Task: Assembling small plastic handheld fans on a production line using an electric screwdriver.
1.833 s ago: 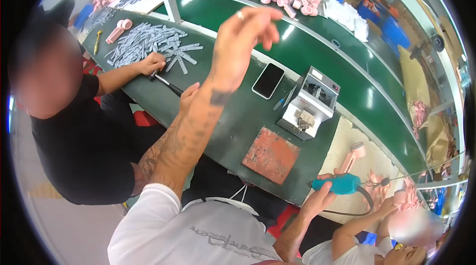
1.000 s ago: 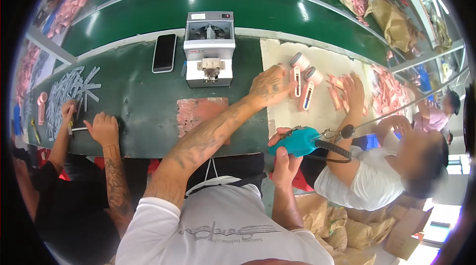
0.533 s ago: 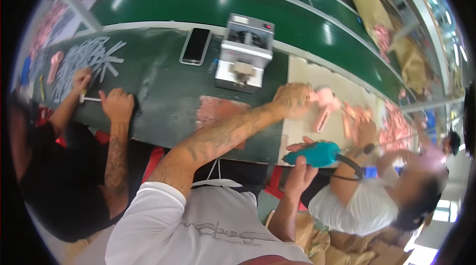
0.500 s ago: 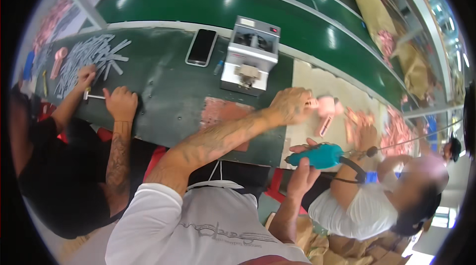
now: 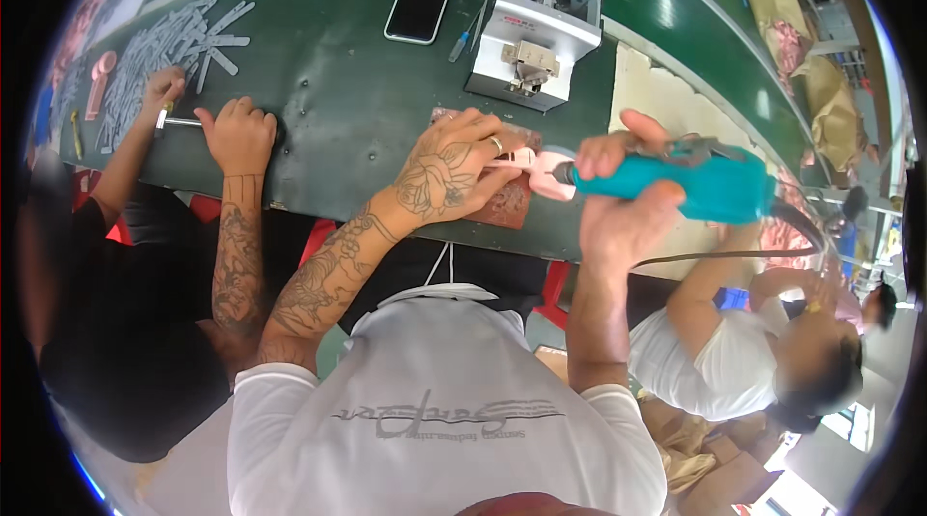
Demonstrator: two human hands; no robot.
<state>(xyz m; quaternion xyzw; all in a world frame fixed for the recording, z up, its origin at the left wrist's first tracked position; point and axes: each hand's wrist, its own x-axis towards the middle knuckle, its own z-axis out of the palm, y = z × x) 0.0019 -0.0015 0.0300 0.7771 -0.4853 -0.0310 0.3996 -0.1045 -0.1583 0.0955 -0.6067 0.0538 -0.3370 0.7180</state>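
My left hand (image 5: 446, 167) is closed around a pink plastic part (image 5: 552, 178) with a rounded head and a narrow handle, held above a reddish mat (image 5: 504, 211) at the table's near edge. A teal electric screwdriver (image 5: 710, 188) lies nearly level in my right hand (image 5: 623, 219), fingers and thumb wrapped about its body. Its dark tip meets the rounded head of the pink part; whether a screw sits there is too small to tell. A black cord trails from the tool's right end.
A silver machine (image 5: 534, 38), a blue-handled small tool (image 5: 459, 45) and a phone (image 5: 420, 6) stand beyond my hands. At left, a co-worker's hands (image 5: 241, 137) are beside a metal tool and piled grey strips (image 5: 145, 62). Another person (image 5: 710, 347) sits close at right.
My left hand has drawn back leftward from the pale sheet to above the reddish mat, with the pink part in it. My right hand has raised the screwdriver to that part.
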